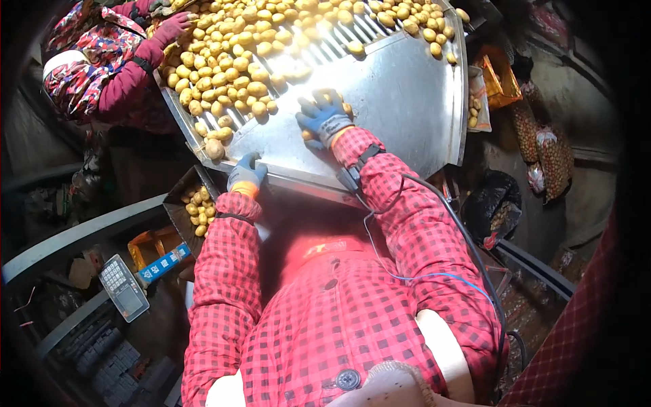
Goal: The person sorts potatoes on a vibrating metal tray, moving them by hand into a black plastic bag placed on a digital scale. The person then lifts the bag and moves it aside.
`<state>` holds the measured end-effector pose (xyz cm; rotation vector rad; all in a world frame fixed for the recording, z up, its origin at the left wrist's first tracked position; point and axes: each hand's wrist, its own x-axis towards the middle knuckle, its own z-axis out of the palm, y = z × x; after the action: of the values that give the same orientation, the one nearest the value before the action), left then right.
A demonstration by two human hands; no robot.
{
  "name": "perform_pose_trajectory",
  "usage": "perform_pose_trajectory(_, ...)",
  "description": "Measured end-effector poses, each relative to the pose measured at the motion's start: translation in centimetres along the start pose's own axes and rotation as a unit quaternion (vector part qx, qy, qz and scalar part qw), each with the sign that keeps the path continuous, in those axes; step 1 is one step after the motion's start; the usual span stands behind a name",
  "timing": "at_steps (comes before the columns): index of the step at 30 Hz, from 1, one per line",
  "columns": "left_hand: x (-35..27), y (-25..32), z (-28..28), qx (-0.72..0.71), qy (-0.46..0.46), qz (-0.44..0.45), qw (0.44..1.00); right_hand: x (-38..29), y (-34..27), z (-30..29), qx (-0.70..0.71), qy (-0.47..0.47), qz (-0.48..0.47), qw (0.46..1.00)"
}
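My right hand (325,118), in a blue and grey work glove, is spread on the sheet-metal table (396,96). Potatoes show at the edges of its palm and fingers; whether it grips them cannot be told. My left hand (247,172), gloved alike, rests at the table's near edge with thumb and fingers apart and nothing in it. A larger round potato (214,149) lies just beyond it, in the near left corner. Many yellow potatoes (224,76) cover the slatted metal grate (330,46) beyond the sheet.
A co-worker's gloved hand (175,26) is at the grate's far left. A crate of potatoes (199,211) stands below the left corner, near a digital scale (123,288). Filled net bags (553,163) lie at the right. A cable (457,219) runs along my right arm.
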<state>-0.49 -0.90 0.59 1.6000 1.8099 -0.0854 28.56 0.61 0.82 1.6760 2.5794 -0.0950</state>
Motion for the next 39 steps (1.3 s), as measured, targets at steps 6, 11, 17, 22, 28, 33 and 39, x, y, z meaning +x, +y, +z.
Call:
perform_pose_trajectory(6,1.6,-2.7,0.8,-0.077,-0.027,-0.031,0.996,1.9,1.6,-1.3,0.082,-0.032,0.064,0.994)
perform_pose_trajectory(11,1.9,-3.0,0.9,-0.087,-0.036,-0.028,0.995,-5.9,4.3,4.0,0.182,0.139,0.068,0.971)
perform_pose_trajectory(17,-1.6,2.0,-1.8,-0.066,-0.03,0.005,0.997,-20.2,2.1,1.6,0.11,0.044,0.137,0.983)
perform_pose_trajectory(22,0.6,-0.8,0.1,-0.003,0.014,0.025,1.0,-18.6,3.9,-0.1,0.052,0.02,0.238,0.97)
perform_pose_trajectory(28,1.2,-0.3,0.5,-0.036,-0.025,-0.006,0.999,-22.8,7.8,6.1,0.073,-0.029,0.43,0.899)
perform_pose_trajectory(33,6.3,-6.0,3.3,-0.105,-0.062,-0.008,0.993,-24.7,0.8,4.7,0.192,-0.061,0.346,0.916)
perform_pose_trajectory(39,7.0,-5.1,1.5,0.078,-0.056,0.0,0.995,-21.1,-5.1,1.1,0.231,-0.038,0.252,0.939)
